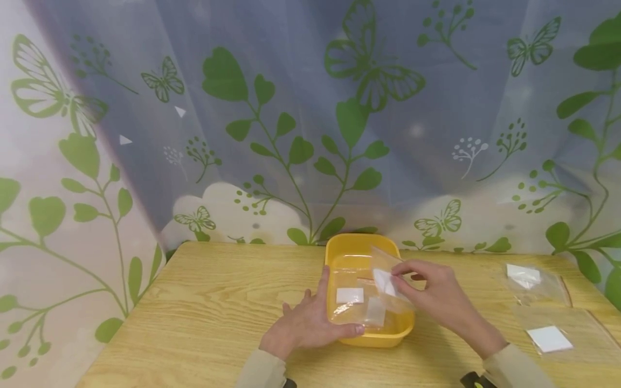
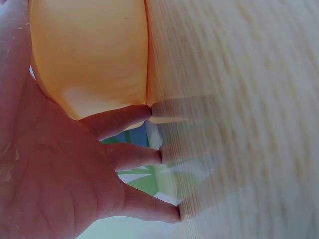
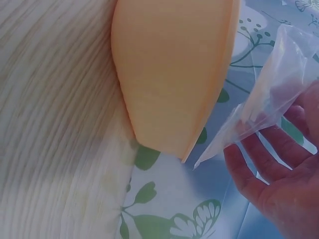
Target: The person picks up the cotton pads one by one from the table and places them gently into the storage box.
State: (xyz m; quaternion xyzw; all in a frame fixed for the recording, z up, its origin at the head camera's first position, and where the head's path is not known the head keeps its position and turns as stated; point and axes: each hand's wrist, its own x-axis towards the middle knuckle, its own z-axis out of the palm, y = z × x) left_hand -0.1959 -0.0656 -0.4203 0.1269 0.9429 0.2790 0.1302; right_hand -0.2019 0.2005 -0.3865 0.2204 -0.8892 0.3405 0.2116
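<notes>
1. Right hand (image 1: 439,293) pinches a clear bag (image 1: 383,280) above the yellow tub (image 1: 356,245);
2. my left hand (image 1: 315,323), fingers straight, touches its side;
3. I seem mid-transfer, direction unclear; next likely needs a steady tub.

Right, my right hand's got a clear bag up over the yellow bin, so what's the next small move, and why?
Probably lower the clear bag into the yellow bin and let go. Your right hand pinches it above the rim, other bags already lie inside, and your left hand rests against the bin, which should help keep it steady.
</notes>
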